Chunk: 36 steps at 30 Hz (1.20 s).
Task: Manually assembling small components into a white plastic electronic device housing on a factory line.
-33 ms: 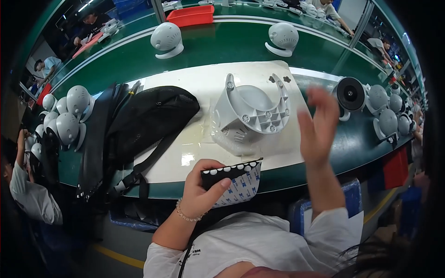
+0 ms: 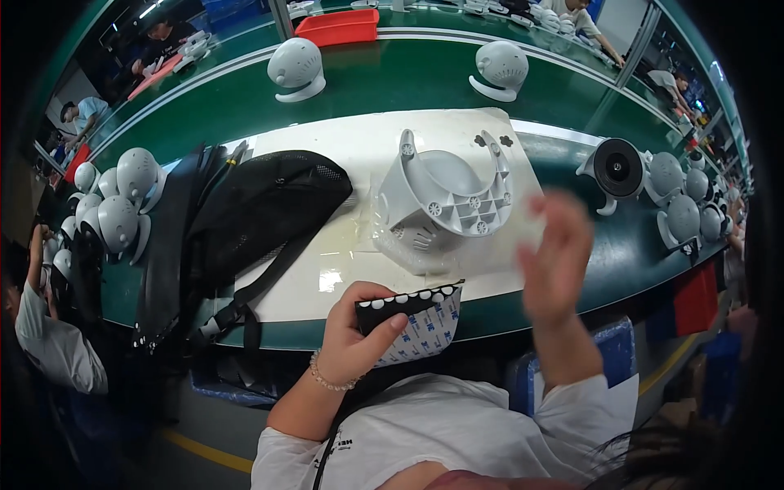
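Note:
My left hand [image 2: 353, 327] pinches a sheet of black pads on printed backing paper [image 2: 418, 336]. White rounded shapes line the sheet's upper edge. Past the sheet, a pale grey plastic housing [image 2: 441, 200] lies with its curved, ribbed base facing up, several round recesses showing in it. It rests in a clear plastic holder [image 2: 400, 260]. My right hand [image 2: 558, 265] is in the air to the right of the housing and touches nothing that I can see. Motion smears its fingers, so whether a small piece sits between them is hidden.
A white mat [image 2: 335, 282] lies on the green bench. To the left are a black mesh bag [image 2: 269, 212] and several round grey units [image 2: 136, 175]. A unit with a black round face [image 2: 618, 167] stands right. Two more units [image 2: 295, 65] stand behind, near a red tray [image 2: 339, 27].
My right hand has dropped slightly and come a little nearer to me. My left hand keeps its hold on the sheet, and the housing stays in place.

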### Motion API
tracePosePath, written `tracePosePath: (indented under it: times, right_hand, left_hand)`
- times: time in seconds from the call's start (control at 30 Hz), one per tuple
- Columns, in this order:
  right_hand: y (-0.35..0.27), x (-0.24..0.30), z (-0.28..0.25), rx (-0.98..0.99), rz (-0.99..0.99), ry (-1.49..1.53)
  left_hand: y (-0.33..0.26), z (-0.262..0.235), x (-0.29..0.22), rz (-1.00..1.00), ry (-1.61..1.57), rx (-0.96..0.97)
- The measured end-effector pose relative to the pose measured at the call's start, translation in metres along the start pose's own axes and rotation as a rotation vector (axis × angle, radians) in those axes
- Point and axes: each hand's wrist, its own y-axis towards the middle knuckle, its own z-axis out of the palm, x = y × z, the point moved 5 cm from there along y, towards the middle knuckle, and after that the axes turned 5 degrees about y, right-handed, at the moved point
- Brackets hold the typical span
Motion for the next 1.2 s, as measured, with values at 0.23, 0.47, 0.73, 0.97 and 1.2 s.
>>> tracePosePath:
  times: [0.23, 0.47, 0.73, 0.97, 1.2]
  right_hand:
    - [-0.035, 0.022, 0.039, 0.529, 0.243, -0.007]
    - [-0.050, 0.002, 0.027, 0.443, 0.800, 0.307]
    - [-0.031, 0.030, 0.021, 0.446, 0.120, 0.116]
    - [-0.030, 0.037, 0.025, 0.668, -0.062, -0.046]
    - [-0.032, 0.042, 0.020, 0.502, -0.106, 0.203]
  left_hand:
    - [0.000, 0.009, 0.003, 0.131, 0.265, 0.117]
    - [0.005, 0.019, -0.006, 0.411, 0.489, 0.165]
    - [0.004, 0.027, -0.011, 0.491, 0.582, 0.175]
    - [0.000, 0.035, -0.013, 0.486, 0.701, 0.258]
    - [0.001, 0.038, -0.013, 0.475, 0.708, 0.238]
